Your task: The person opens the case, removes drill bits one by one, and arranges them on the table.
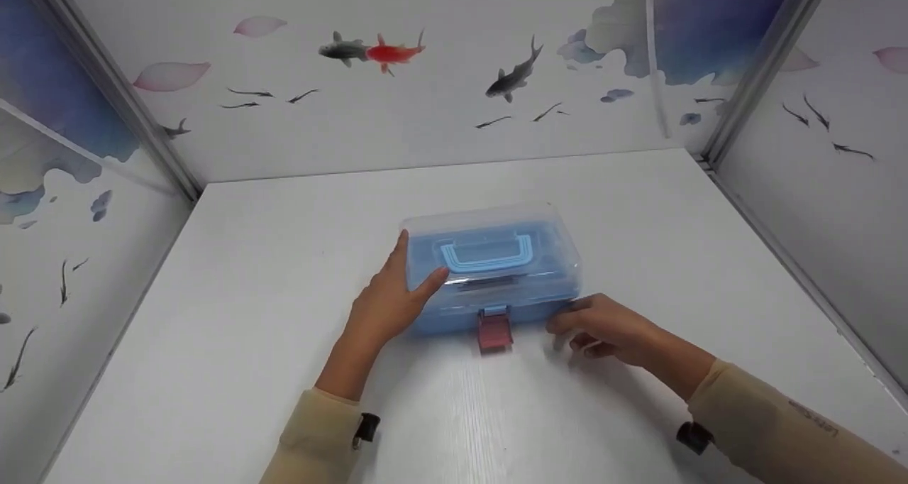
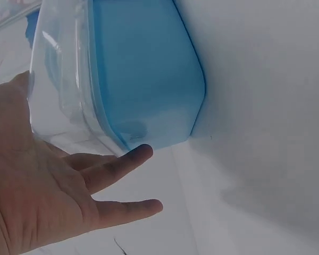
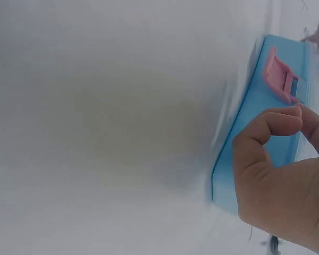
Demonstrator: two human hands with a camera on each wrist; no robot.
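Note:
A blue plastic box (image 1: pixel 528 312) with a clear lid (image 1: pixel 560 264) and a light-blue carry handle (image 1: pixel 489 262) sits on the white table. My left hand (image 1: pixel 386 299) lies along the box's left end, thumb on the lid's front part. In the left wrist view its fingers (image 2: pixel 117 170) are spread and fairly straight beside the lid. A pink-red latch (image 1: pixel 494 331) hangs swung out from the front. At the box's right front corner is my right hand (image 1: pixel 613 328), loosely curled with nothing in it. The right wrist view shows its fingertips (image 3: pixel 287 119) near the latch.
The white table (image 1: pixel 248 314) extends around the box on all sides. Panels printed with fish and petals (image 1: pixel 425 108) stand at the back, left and right. Metal posts (image 1: pixel 770 65) mark the back corners.

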